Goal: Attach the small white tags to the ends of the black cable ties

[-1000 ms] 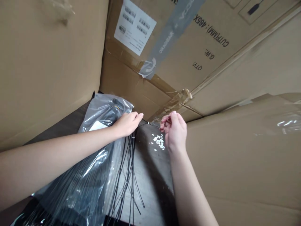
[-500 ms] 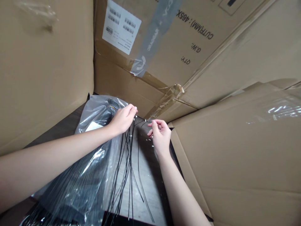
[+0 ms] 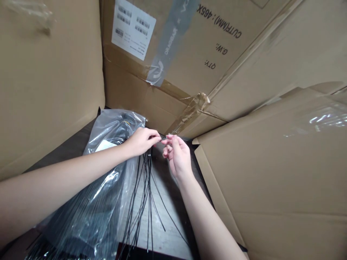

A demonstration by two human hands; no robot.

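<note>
My left hand point(image 3: 141, 141) is closed around the top ends of a bundle of thin black cables point(image 3: 143, 195) that hang down toward me over a dark tabletop point(image 3: 165, 191). My right hand point(image 3: 175, 153) is right beside it, fingertips pinched on the end of one black cable at the point where the two hands meet. The hands almost touch. A clear plastic bag point(image 3: 94, 191) holding more black cables lies under my left forearm.
Cardboard boxes wall in the spot: one on the left point(image 3: 48, 83), one at the back with a white label point(image 3: 133, 29) and grey tape point(image 3: 168, 39), and a flattened sheet on the right point(image 3: 271, 173).
My right hand has moved left from the small white bits on the tabletop to meet my left hand. The view has shifted, and the white bits are hidden now.
</note>
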